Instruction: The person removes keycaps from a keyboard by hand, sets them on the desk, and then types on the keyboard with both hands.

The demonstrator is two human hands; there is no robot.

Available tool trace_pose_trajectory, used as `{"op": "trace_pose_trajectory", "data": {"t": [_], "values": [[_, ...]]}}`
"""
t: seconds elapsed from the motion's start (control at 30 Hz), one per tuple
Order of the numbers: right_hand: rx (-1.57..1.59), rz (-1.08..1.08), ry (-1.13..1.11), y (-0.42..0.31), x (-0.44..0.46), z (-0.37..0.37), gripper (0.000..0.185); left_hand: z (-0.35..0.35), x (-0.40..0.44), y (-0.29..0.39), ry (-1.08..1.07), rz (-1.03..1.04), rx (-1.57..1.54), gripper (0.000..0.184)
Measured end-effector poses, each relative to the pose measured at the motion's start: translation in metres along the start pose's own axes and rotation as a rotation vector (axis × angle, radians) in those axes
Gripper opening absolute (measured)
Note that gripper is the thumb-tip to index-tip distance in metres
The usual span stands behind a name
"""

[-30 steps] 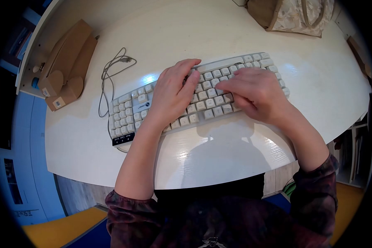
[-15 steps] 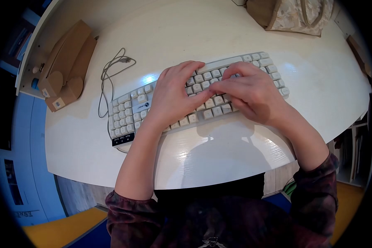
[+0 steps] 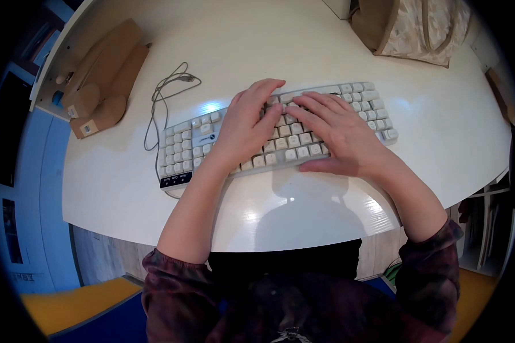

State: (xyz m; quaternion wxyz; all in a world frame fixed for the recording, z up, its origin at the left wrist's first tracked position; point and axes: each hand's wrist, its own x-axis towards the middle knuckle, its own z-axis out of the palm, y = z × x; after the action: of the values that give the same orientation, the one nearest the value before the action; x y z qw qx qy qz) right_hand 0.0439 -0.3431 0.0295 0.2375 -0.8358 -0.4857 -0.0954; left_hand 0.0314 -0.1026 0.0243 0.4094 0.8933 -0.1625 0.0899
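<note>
A white keyboard [image 3: 296, 140] lies slightly slanted on the white desk, its number pad at the left and a black strip at its lower left corner. My left hand [image 3: 249, 123] rests over its middle, thumb and fingers apart, with nothing held. Beside it on the right, my right hand [image 3: 340, 134] spreads over the keys, thumb stretched toward the keyboard's near edge. Its fingertips come close to my left thumb at the upper middle keys. The hands hide many keys, and I cannot tell which are pressed.
A thin grey cable [image 3: 155, 108] lies looped left of the keyboard. Brown cardboard pieces [image 3: 106, 74] stand at the desk's left side. A beige patterned bag [image 3: 412, 28] sits at the back right. The white desk [image 3: 257, 217] has a curved front edge.
The view has shifted slightly. My right hand has opened from a bent, gathered shape to spread fingers, its thumb now out at the near edge. My left thumb has moved up the keys.
</note>
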Motion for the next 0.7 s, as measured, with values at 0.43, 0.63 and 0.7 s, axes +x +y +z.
{"op": "trace_pose_trajectory", "data": {"t": [0.43, 0.63, 0.7], "values": [[-0.025, 0.203, -0.111, 0.028, -0.006, -0.019, 0.077, -0.062, -0.021, -0.033, 0.315, -0.101, 0.220, 0.041], [-0.071, 0.274, -0.115, 0.037, -0.011, -0.029, 0.079, -0.073, -0.052, -0.067, 0.276, -0.164, 0.024, 0.050], [-0.054, 0.257, -0.118, 0.043, -0.011, -0.027, 0.080, -0.071, -0.060, -0.059, 0.201, -0.158, 0.029, 0.055]]}}
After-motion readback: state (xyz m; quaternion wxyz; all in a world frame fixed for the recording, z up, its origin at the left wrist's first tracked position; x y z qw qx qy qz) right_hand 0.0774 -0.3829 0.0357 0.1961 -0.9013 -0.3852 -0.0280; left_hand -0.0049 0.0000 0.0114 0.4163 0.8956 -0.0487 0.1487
